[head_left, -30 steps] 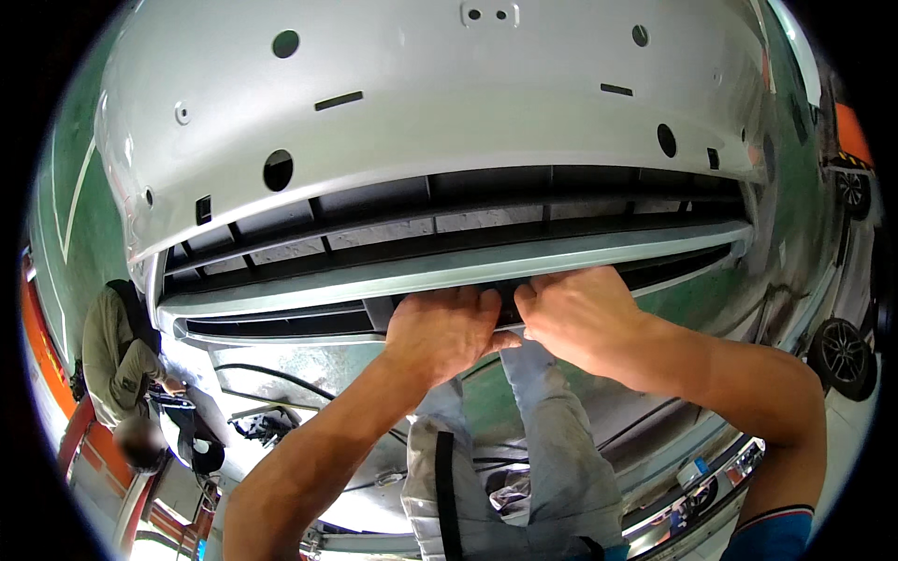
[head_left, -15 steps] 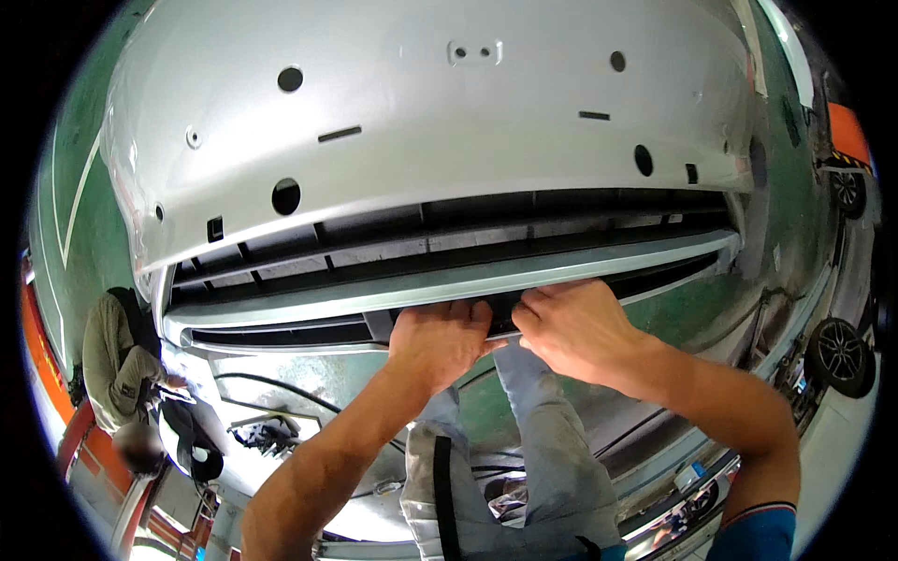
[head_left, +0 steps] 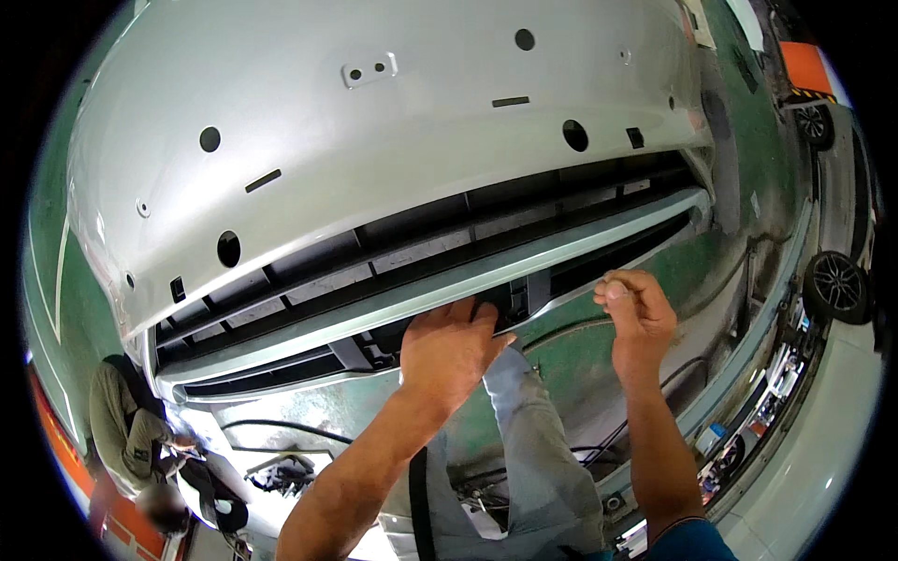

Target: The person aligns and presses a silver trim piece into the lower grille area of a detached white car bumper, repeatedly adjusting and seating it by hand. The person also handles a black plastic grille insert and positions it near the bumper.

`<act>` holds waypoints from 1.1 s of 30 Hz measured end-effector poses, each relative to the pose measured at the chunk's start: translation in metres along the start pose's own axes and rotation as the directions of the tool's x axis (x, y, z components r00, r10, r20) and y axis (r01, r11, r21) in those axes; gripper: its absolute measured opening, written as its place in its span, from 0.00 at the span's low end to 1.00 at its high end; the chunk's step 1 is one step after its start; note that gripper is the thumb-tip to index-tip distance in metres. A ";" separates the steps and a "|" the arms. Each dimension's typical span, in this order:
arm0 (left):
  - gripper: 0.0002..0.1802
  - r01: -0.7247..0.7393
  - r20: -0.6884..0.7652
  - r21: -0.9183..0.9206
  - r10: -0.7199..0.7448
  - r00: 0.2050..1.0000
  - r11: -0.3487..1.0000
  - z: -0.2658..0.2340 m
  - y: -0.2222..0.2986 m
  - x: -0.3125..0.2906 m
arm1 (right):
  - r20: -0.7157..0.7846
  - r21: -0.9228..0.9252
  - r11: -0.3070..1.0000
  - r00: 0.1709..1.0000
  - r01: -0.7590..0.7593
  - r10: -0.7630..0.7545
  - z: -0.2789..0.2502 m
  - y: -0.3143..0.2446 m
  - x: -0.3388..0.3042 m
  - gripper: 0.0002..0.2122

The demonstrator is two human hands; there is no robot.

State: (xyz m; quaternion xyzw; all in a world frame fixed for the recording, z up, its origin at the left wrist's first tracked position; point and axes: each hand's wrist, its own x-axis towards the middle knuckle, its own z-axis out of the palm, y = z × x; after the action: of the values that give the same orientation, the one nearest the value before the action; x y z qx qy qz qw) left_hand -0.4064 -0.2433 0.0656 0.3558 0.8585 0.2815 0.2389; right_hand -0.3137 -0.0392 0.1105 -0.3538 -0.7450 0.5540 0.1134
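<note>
The left forearm (head_left: 360,467) is slanting up and inward from the lower edge of the view, its wrist running almost straight. The left hand (head_left: 447,351) is showing its back, the fingers pointing forward and bending downward — their tips are lying out of sight. Its thumb (head_left: 499,345) is sticking out toward the right. The right forearm (head_left: 657,435) is standing nearly upright, leaning slightly inward. The right hand (head_left: 644,316) is hovering apart from the left, its fingers curling in — the thumb is sitting close against the bent fingertips.

Left hand (head_left: 447,351) touches the grille (head_left: 426,273) — right hand (head_left: 641,318) hovers apart.
</note>
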 end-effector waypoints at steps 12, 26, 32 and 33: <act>0.29 0.133 -0.079 0.160 -0.121 0.989 0.978 0.003 0.004 -0.018 | -0.103 0.206 0.861 0.885 0.465 -0.454 0.043 0.028 0.024 0.10; 0.29 -0.026 -0.377 0.503 0.246 0.893 0.864 0.032 -0.016 -0.031 | -0.112 0.366 0.412 0.479 0.835 -0.871 0.057 0.056 0.018 0.08; 0.28 0.026 -0.523 0.473 0.257 0.812 0.881 0.045 -0.015 -0.029 | 0.160 0.201 0.329 0.300 0.923 -0.940 0.079 0.039 -0.001 0.08; 0.28 0.070 -0.519 0.492 0.228 0.824 0.868 0.046 -0.015 -0.031 | 0.119 0.236 0.401 0.383 0.885 -0.916 0.096 0.039 -0.001 0.10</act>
State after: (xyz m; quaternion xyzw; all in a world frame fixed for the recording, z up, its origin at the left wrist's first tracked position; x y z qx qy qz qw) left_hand -0.3663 -0.2607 0.0288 0.3424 0.9167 0.1560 -0.1345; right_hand -0.3509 -0.1060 0.0407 0.1829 -0.7859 0.4883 0.3324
